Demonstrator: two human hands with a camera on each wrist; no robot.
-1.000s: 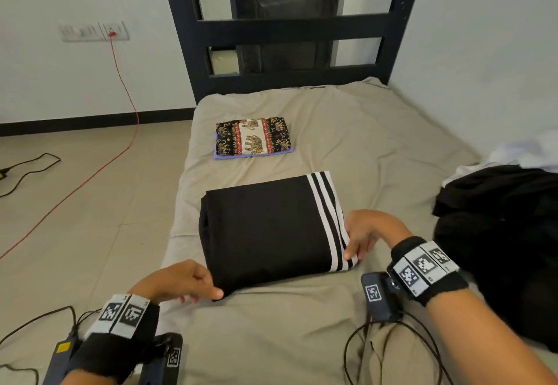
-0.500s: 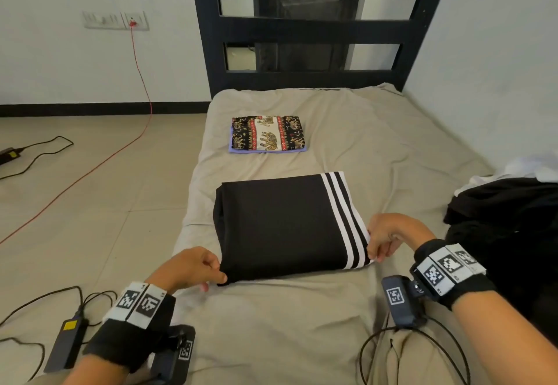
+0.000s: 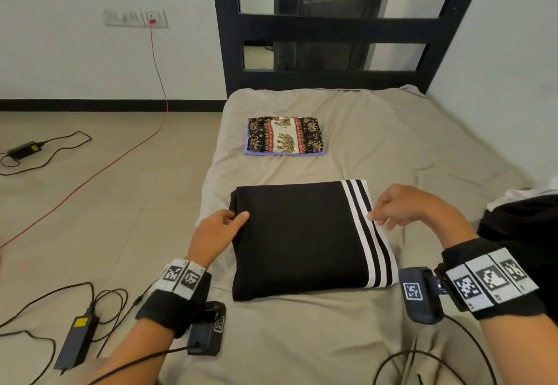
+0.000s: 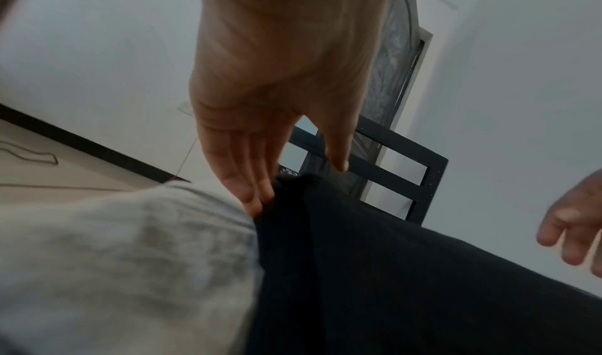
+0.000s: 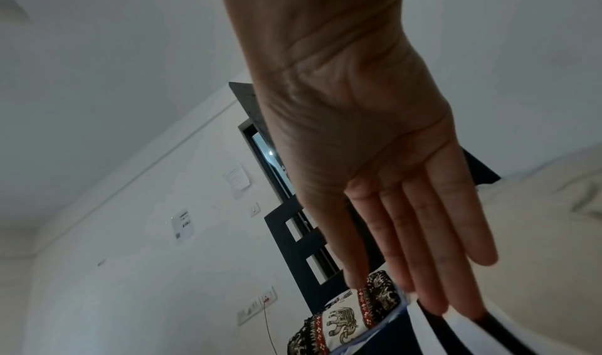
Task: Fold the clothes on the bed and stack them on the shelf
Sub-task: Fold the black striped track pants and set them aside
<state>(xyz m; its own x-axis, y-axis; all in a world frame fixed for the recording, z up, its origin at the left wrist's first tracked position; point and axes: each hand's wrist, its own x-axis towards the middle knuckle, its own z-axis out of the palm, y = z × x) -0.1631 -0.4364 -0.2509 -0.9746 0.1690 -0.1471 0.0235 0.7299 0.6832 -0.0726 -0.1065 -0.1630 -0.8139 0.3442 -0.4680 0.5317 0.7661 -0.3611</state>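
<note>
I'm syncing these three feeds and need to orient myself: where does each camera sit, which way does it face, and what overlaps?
Head: worn on the head, looking forward and down at the bed, black striped garment, both hands and wristbands.
Left wrist: under the left hand, looking along its fingers to the garment's edge.
Right wrist: under the right hand, looking along straight fingers toward the elephant-print cloth.
Shared: all three show the dark headboard.

I see black garment (image 3: 296, 236): matt smooth cloth, white stripes. Bedsheet (image 3: 392, 149): beige matt wrinkled cloth. Headboard (image 3: 332, 25): dark, faintly glossy. Floor (image 3: 90, 203): smooth tile.
</note>
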